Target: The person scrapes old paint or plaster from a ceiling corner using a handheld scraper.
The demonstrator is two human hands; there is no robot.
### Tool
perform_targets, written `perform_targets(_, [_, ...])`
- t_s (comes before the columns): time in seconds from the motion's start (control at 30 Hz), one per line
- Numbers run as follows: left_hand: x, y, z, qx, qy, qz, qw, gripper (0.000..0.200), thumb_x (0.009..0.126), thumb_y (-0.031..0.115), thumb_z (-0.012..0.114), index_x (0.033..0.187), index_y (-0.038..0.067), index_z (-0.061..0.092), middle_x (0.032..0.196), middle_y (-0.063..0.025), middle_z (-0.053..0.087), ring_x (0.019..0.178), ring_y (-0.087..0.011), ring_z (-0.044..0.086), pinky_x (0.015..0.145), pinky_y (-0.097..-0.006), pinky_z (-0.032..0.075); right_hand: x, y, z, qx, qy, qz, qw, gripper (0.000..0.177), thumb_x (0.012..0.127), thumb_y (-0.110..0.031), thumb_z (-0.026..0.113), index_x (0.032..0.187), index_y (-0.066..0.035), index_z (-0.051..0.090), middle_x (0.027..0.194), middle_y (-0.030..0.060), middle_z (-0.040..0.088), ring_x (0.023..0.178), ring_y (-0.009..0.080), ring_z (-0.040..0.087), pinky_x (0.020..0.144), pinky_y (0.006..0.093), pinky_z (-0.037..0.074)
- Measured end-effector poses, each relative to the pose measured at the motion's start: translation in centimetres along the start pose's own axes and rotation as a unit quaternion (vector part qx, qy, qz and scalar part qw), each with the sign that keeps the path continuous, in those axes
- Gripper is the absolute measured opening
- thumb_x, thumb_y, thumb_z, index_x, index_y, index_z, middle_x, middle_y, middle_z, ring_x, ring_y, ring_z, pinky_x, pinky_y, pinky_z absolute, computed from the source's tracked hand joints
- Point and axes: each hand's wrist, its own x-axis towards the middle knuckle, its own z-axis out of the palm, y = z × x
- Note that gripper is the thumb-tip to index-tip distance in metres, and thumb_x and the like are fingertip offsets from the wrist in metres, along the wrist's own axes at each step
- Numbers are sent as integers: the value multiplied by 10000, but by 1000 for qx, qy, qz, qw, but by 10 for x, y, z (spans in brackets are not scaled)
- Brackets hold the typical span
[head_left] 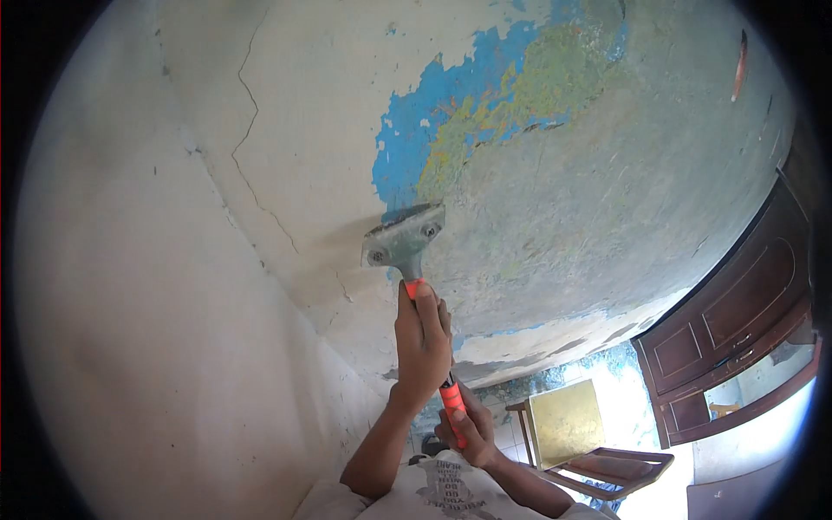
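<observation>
1 scraper (406, 248) is gripped by the left hand (423, 351) near the blade (406, 218) and the right hand (473, 431) low on the handle (452, 399). Against the wall (563, 234), beside blue paint (403, 147), it seems mid-scrape; another stroke would call for steady pressure.

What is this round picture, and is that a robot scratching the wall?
No robot here! Those are a person's bare hands. There is just one picture, taken by a camera worn on their head; the dark edges make it look round.

The left hand grips the scraper near its wide metal head, and the right hand holds the orange handle lower down. The head is at the bottom of a blue patch on the wall, where the pale paint is missing. A thin crack wiggles beside it. Off to the right are a chair and a dark wooden cupboard.
</observation>
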Motion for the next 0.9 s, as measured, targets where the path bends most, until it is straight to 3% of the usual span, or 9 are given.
perform_targets(0.17, [5,19,3,7,-12,-17,1000,403,1108,472,335,910,121,357,572,46,298,401,-52,250,338,-240,261,5,-6,4,37,-22,-6,999,654,1083,-311,446,1601,6,205,732,-3,452,536,70,410,511,248,347])
perform_targets(0.37, [-1,3,1,8,3,-4,1000,420,1110,468,333,884,114,359,568,46,294,402,-52,242,340,-238,262,1,1,6,-9,27,11,1000,740,1047,-379,504,1598,3,190,652,-3,415,479,75,351,489,250,309])
perform_targets(0.57, [2,6,-1,22,-6,-8,1000,436,1106,484,338,873,116,355,576,47,302,408,-47,259,342,-236,269,3,1,1,15,-13,11,1000,671,1076,-350,451,1593,5,213,718,5,450,524,71,390,508,251,350])
perform_targets(0.9, [4,1,-3,22,-13,5,1000,420,1108,470,342,885,115,372,607,50,320,423,-40,280,347,-231,273,5,1,3,37,-2,46,998,626,1061,-419,467,1514,-20,300,657,3,400,524,86,358,522,259,327])
